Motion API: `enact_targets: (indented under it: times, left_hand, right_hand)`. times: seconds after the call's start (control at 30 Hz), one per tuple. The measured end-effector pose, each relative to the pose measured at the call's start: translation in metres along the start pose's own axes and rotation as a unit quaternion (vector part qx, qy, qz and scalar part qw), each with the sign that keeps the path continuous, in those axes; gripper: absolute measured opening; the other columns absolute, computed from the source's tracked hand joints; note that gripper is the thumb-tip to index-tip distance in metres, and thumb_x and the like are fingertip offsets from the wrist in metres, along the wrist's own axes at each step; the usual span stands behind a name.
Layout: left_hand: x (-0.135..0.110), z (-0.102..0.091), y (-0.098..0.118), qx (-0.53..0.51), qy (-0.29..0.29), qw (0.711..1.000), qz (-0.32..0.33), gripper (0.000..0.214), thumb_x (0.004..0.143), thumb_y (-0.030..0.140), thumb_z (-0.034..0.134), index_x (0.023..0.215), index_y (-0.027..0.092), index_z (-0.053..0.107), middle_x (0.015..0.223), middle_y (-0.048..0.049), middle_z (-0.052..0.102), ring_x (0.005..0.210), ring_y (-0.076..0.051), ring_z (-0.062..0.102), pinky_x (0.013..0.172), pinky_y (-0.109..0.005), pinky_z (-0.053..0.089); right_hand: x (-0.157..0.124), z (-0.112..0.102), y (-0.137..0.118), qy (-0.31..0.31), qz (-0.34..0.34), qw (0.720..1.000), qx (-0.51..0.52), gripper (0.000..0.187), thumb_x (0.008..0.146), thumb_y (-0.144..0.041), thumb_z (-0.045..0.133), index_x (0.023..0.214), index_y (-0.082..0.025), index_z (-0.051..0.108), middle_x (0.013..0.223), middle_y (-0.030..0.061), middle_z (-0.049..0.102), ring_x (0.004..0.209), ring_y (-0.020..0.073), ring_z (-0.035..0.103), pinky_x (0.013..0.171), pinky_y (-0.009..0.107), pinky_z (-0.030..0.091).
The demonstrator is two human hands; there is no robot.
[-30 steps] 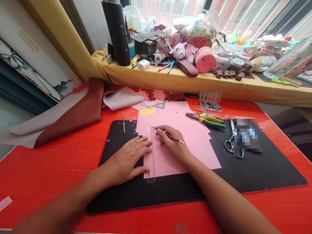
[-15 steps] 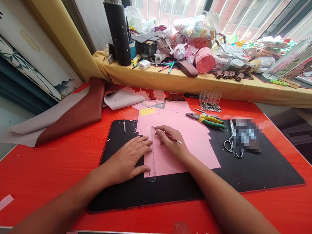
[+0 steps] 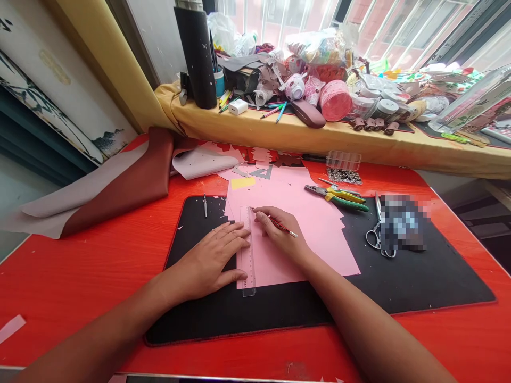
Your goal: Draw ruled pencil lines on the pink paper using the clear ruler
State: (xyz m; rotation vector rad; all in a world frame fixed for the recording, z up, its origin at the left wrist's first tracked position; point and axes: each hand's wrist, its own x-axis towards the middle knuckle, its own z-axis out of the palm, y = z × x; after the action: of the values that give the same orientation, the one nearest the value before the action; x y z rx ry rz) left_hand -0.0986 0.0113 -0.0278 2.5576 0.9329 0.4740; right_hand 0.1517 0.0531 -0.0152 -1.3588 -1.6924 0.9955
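A clear plastic ruler (image 3: 248, 276) lies lengthwise along the left side of a pink sheet (image 3: 279, 197). My left hand (image 3: 217, 258) rests flat, fingers and thumb spread, its fingertips pressing on the ruler. In my right hand (image 3: 284, 229) is a pencil (image 3: 284, 227) with dark and red markings, held in a writing grip; its blunt end points down to the right. The pencil's tip is near the ruler's far right edge, too small to make out clearly. Under the sheet is a black mat (image 3: 403, 282).
Pliers (image 3: 339, 199) lie across the sheet's right edge, with scissors (image 3: 375, 234) farther right beside a blurred patch. A small box of metal bits (image 3: 344, 175) sits behind. Rolled brown leather-like material (image 3: 128, 194) is at left. A crowded ledge (image 3: 247, 127) runs along the back.
The view has shifted very slightly. Both hands, the ruler and the pencil keep nearly the same places on the pink sheet.
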Motion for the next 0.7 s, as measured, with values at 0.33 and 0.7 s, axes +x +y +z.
enact_targets:
  times: [0.33,0.7]
  left_hand:
    - [0.001,-0.002,0.000,-0.014,-0.010,1.000,-0.009,0.054,0.100,0.049,0.080,0.146,0.025,0.063,0.168,-0.0115,0.057,0.165,-0.033,0.041,0.138,-0.056,0.032]
    - [0.002,-0.005,0.001,-0.013,-0.014,1.000,-0.006,0.055,0.100,0.047,0.080,0.147,0.026,0.062,0.164,-0.0112,0.061,0.164,-0.032,0.043,0.138,-0.056,0.032]
  right_hand:
    - [-0.002,-0.001,-0.007,-0.020,0.005,1.000,0.006,0.032,0.109,-0.044,0.058,0.098,-0.022,0.078,0.089,0.0034,0.082,0.068,0.0172,0.072,0.074,0.030,0.056]
    - [-0.005,-0.002,-0.012,-0.029,0.018,0.999,0.016,0.039,0.110,-0.044,0.058,0.082,-0.023,0.073,0.073,0.0002,0.074,0.064,0.0164,0.068,0.070,0.028,0.052]
